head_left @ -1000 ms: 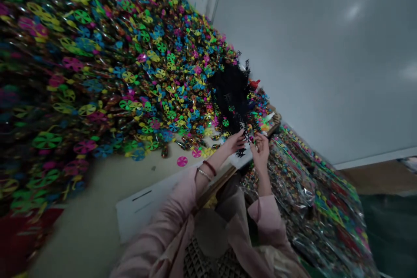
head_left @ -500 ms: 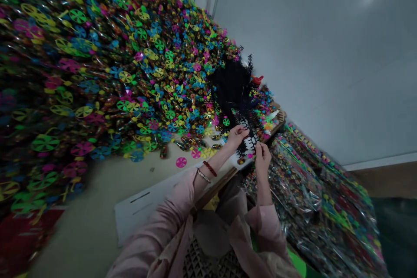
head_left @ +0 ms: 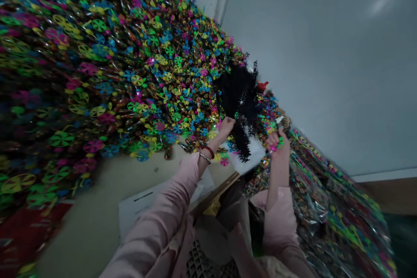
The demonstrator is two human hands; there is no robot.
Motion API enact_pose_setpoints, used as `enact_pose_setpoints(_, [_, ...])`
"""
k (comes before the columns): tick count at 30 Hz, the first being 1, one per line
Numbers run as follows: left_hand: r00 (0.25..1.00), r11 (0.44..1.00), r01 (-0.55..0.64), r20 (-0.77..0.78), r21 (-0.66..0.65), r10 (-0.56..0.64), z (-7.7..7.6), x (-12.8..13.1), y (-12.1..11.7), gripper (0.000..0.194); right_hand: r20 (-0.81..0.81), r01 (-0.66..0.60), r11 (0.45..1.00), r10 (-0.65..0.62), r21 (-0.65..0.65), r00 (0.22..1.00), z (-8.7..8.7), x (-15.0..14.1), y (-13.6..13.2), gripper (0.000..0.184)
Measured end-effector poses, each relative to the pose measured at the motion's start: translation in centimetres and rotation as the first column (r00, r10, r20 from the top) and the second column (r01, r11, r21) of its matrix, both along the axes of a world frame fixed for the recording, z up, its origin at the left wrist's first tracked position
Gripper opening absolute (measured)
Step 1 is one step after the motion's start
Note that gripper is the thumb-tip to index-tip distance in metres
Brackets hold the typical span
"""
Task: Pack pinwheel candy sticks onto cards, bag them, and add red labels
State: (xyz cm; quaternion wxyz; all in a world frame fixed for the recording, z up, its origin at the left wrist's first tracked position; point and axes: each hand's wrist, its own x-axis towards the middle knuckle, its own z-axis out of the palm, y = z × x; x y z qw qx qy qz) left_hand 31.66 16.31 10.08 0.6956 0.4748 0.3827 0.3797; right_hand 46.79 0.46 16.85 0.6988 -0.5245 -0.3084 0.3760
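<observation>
My left hand (head_left: 226, 126) grips the edge of a tangled mass of black interlocking plastic pieces (head_left: 239, 95), with its fingers partly hidden behind them. A jagged black strip (head_left: 243, 143) of the same pieces hangs down from the mass. My right hand (head_left: 276, 144), off to the right, is closed around small pink and green plastic pinwheels (head_left: 276, 142). Behind both hands rises a huge heap of bright pinwheel-topped packets (head_left: 137, 65) in shiny wrappers. A red bead bracelet and a silver bangle circle my left wrist.
A white sheet (head_left: 249, 155) lies under the black strip. A pale tabletop (head_left: 94, 213) carries a white board (head_left: 146, 208) near my left sleeve. Clear bags of colourful goods (head_left: 312, 191) are piled at right, and a grey wall (head_left: 325, 65) fills the upper right.
My right hand has moved away from the black strip, to the right and up, and now holds coloured pinwheels. My left hand has shifted up and left, and the view has tilted slightly.
</observation>
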Motion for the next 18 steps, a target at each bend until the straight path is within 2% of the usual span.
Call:
enact_pose_setpoints(3, [0.999,0.996,-0.041,0.021,0.077,0.04,0.1,0.8,0.2,0.034,-0.186,-0.027,0.981,0.063,0.191,0.98,0.1,2.2,-0.3,0.022])
enact_pose_setpoints(5, [0.998,0.995,-0.039,0.043,0.091,0.035,0.8,1.7,0.2,0.03,-0.222,-0.026,0.976,0.074,0.215,0.972,-0.7,2.0,0.1,0.017])
enact_pose_setpoints(7, [0.997,0.995,-0.048,0.059,0.082,0.043,1.5,2.1,-0.2,0.02,-0.201,-0.091,0.987,0.117,0.136,0.973,-1.8,0.7,0.8,0.021])
enact_pose_setpoints(9, [0.996,0.996,-0.069,0.064,0.063,0.064,2.0,1.4,-1.4,0.015,-0.109,-0.133,0.991,0.136,0.027,0.985,-2.6,-1.0,1.3,0.028])
enact_pose_setpoints(12, [0.989,0.979,-0.149,0.024,0.138,0.147,2.5,-2.4,-5.1,0.018,0.18,-0.065,0.994,0.08,-0.087,0.98,-2.7,-3.2,1.3,0.03])
enact_pose_setpoints(14, [0.97,0.907,-0.202,-0.054,0.369,0.238,3.0,-6.4,-8.7,0.028,0.424,-0.04,0.992,0.089,-0.123,0.901,-2.0,-4.4,0.6,0.027])
enact_pose_setpoints(15, [0.959,0.856,-0.18,-0.106,0.485,0.262,3.4,-8.5,-10.5,0.03,0.535,-0.062,0.988,0.13,-0.144,0.835,-1.5,-5.1,0.1,0.027])
enact_pose_setpoints(17, [0.946,0.721,0.044,-0.261,0.692,0.192,4.4,-12.3,-13.5,0.026,0.686,-0.161,0.961,0.273,-0.224,0.674,-0.5,-6.9,-1.0,0.028])
enact_pose_setpoints(18, [0.917,0.655,0.17,-0.362,0.736,0.167,4.7,-13.8,-14.4,0.027,0.721,-0.227,0.932,0.362,-0.282,0.592,-0.2,-8.1,-1.5,0.028])
